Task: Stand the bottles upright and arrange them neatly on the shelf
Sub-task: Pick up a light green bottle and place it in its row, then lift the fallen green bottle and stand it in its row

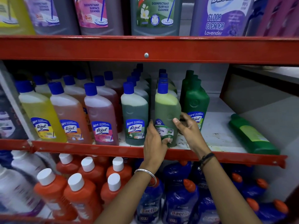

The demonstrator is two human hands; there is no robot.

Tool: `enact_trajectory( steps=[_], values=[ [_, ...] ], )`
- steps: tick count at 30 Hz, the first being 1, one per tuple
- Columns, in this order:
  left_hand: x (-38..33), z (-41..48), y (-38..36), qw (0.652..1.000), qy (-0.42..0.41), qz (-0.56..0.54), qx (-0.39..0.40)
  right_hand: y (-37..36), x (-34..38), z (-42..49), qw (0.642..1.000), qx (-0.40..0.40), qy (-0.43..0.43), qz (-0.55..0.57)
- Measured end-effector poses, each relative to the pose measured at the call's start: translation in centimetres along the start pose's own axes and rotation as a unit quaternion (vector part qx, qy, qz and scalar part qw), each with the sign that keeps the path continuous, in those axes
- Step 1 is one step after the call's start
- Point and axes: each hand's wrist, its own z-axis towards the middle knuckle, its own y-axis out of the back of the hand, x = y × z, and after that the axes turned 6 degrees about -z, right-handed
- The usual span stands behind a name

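Translucent plastic green bottle (166,110) upright, both hands' grip, left hand (154,143), right hand (189,130)

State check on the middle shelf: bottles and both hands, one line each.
Green bottle with blue cap: upright, held at the front edge.
Left hand: gripping its lower label.
Right hand: fingers on its right side.
Dark green bottle: lying on its side, far right.
Other front-row bottles: upright, capped.

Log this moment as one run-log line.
left hand: grips green Bactin bottle upright | right hand: steadies it | green bottle: lying down, pending
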Motion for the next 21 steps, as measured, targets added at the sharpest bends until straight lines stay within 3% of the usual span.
enact_trajectory(
  steps=[4,11,15,18,21],
  values=[
    [-0.1,-0.6,-0.7,0.998,0.001,0.017,-0.057,0.0,-0.2,0.2,1.0,0.003,-0.002,0.002],
    [-0.3,-1.4,-1.6,0.998,-0.021,0.01,-0.065,-0.6,-0.5,-0.8,0.997,-0.076,0.002,-0.024],
    [-2.1,-2.4,-2.3,0.969,-0.184,-0.013,-0.164,2.2,-0.6,-2.8,0.989,-0.128,0.022,-0.064],
    [-5.0,-2.6,-4.4,0.955,-0.267,-0.047,-0.119,6.5,-1.1,-3.3,0.975,-0.174,0.046,-0.128],
    [-8.3,-2.0,-7.9,0.961,-0.264,-0.048,-0.072,11.9,-2.0,-3.1,0.947,-0.227,0.031,-0.224]
  ],
)
